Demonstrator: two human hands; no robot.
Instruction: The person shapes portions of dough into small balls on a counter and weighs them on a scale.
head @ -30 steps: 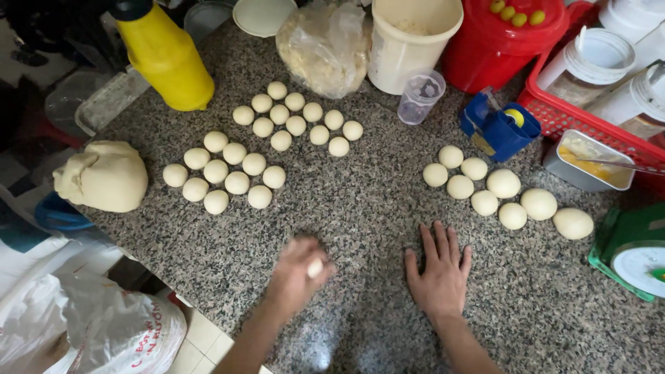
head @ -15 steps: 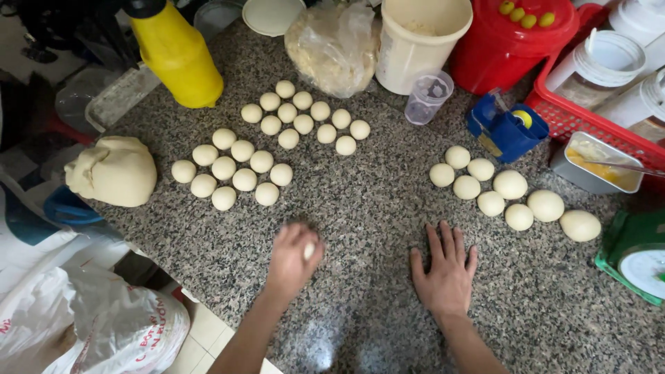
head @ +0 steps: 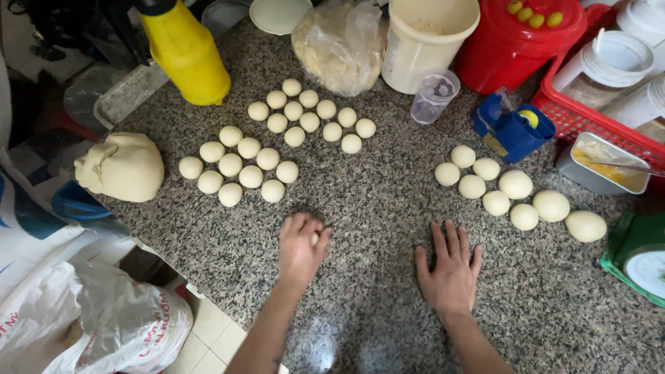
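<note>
From the head view, a small dough ball (head: 315, 238) is seen cupped under the left hand (head: 302, 247), whose fingers are curled closed over it against the speckled granite counter (head: 374, 201); the right hand (head: 451, 269) is laid flat and open on the counter, fingers spread, nothing gripped; a cluster of small dough balls (head: 239, 165) is set just beyond the left hand, with a second cluster (head: 312, 116) farther back; larger balls (head: 514, 196) are lined up beyond the right hand; a large dough lump (head: 123, 167) is placed at the left edge, near a yellow bottle (head: 185, 54).
</note>
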